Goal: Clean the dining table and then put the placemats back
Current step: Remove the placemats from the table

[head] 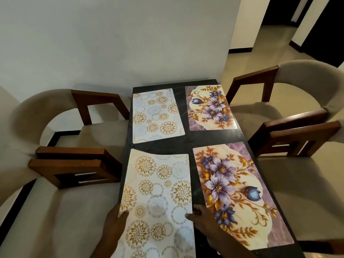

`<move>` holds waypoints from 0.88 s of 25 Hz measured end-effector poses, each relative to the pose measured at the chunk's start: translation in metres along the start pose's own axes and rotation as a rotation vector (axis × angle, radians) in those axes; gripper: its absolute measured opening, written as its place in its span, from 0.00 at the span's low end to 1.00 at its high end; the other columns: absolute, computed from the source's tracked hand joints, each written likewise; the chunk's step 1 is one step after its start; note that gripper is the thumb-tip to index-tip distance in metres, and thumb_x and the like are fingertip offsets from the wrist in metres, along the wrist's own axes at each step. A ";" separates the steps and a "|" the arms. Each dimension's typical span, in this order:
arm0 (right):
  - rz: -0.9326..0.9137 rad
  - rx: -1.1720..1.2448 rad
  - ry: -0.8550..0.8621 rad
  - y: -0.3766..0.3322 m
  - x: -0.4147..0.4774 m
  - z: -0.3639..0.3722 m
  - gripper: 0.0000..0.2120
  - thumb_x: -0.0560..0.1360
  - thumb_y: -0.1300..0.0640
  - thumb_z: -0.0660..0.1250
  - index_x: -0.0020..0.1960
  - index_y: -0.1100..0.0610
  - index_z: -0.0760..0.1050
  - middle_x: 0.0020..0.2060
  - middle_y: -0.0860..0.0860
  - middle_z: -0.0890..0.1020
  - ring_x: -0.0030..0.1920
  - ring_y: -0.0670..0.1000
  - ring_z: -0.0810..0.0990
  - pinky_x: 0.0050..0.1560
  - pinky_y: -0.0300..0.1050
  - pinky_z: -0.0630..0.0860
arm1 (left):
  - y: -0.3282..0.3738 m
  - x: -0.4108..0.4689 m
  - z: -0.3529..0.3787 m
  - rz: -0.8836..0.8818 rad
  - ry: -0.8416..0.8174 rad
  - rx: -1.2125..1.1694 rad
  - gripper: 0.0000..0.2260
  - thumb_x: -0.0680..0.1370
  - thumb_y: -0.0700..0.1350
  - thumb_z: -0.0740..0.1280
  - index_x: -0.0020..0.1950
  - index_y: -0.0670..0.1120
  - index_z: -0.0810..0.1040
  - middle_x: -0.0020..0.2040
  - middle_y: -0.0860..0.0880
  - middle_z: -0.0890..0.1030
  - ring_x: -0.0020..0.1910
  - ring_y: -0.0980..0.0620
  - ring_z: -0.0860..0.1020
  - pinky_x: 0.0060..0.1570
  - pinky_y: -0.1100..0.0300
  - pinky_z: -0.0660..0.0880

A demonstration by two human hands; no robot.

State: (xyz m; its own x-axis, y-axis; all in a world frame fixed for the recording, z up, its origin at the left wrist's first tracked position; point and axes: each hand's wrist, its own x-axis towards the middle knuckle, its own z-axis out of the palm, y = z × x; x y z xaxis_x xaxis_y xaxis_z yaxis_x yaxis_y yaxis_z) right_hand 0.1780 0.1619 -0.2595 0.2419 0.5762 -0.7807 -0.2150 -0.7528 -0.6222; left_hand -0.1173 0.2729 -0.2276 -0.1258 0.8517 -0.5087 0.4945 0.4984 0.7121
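A dark dining table (188,142) carries several placemats. Near me on the left lies a white placemat with gold circles (160,192), its far left corner curled up off the table. My left hand (113,224) grips its left edge and my right hand (204,222) grips its right edge. Beside it on the right lies a purple flower placemat (236,190), flat on the table. At the far end lie a second white and gold placemat (156,114) and a second purple flower placemat (210,107).
Two beige upholstered chairs with brown wooden arms stand at the left (74,164), two more at the right (297,131). A white wall rises behind the table's far end. A tiled floor and dark doorways (323,25) lie at the back right.
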 end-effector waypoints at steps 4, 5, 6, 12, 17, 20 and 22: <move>-0.164 -0.033 0.065 -0.007 -0.009 -0.027 0.15 0.79 0.63 0.72 0.64 0.53 0.79 0.60 0.53 0.85 0.59 0.54 0.83 0.63 0.54 0.80 | 0.032 -0.018 0.018 0.096 -0.019 -0.091 0.09 0.84 0.42 0.65 0.61 0.53 0.80 0.57 0.47 0.84 0.54 0.46 0.82 0.58 0.45 0.79; -0.230 -0.038 0.124 -0.012 -0.012 -0.040 0.16 0.79 0.65 0.71 0.64 0.53 0.78 0.58 0.53 0.86 0.58 0.55 0.84 0.62 0.56 0.80 | 0.041 -0.025 0.029 0.107 -0.028 -0.136 0.09 0.84 0.42 0.65 0.62 0.52 0.79 0.57 0.48 0.84 0.54 0.47 0.82 0.56 0.47 0.79; -0.281 -0.041 0.198 -0.018 -0.015 -0.056 0.16 0.78 0.66 0.71 0.63 0.52 0.78 0.56 0.53 0.86 0.56 0.56 0.84 0.61 0.57 0.80 | 0.050 -0.031 0.042 0.123 -0.058 -0.164 0.09 0.84 0.41 0.65 0.62 0.51 0.79 0.56 0.49 0.84 0.54 0.48 0.83 0.54 0.47 0.80; -0.334 -0.219 0.556 -0.025 -0.015 -0.175 0.21 0.76 0.63 0.75 0.67 0.56 0.77 0.58 0.53 0.83 0.58 0.59 0.82 0.61 0.60 0.79 | 0.073 -0.062 0.153 0.097 -0.532 -0.131 0.21 0.78 0.38 0.69 0.68 0.54 0.75 0.60 0.53 0.85 0.58 0.52 0.84 0.61 0.43 0.81; -0.173 -0.465 0.535 -0.014 -0.009 -0.220 0.15 0.71 0.62 0.77 0.56 0.58 0.80 0.52 0.54 0.85 0.47 0.54 0.82 0.52 0.51 0.79 | 0.086 -0.083 0.211 -0.083 -0.733 -0.328 0.25 0.74 0.36 0.71 0.69 0.51 0.76 0.61 0.49 0.86 0.59 0.48 0.85 0.62 0.43 0.81; -0.108 -0.583 0.535 -0.001 0.001 -0.228 0.22 0.66 0.50 0.79 0.58 0.53 0.79 0.53 0.53 0.85 0.49 0.55 0.83 0.54 0.54 0.81 | 0.089 -0.079 0.223 -0.157 -0.695 -0.381 0.27 0.71 0.40 0.72 0.70 0.50 0.77 0.62 0.49 0.86 0.60 0.45 0.84 0.63 0.41 0.79; -0.106 -0.602 0.540 -0.005 -0.001 -0.229 0.24 0.68 0.49 0.80 0.59 0.52 0.75 0.55 0.53 0.84 0.50 0.55 0.82 0.55 0.53 0.79 | 0.090 -0.075 0.226 -0.214 -0.681 -0.405 0.26 0.70 0.40 0.72 0.68 0.49 0.77 0.61 0.47 0.86 0.59 0.43 0.84 0.63 0.39 0.79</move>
State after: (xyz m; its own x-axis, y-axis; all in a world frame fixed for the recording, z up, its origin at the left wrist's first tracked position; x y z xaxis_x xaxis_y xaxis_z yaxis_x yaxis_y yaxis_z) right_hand 0.3952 0.0927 -0.2420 0.6881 0.5370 -0.4879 0.3428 -0.8333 -0.4337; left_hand 0.1309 0.2172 -0.2345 0.4322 0.5117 -0.7426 0.1537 0.7696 0.6198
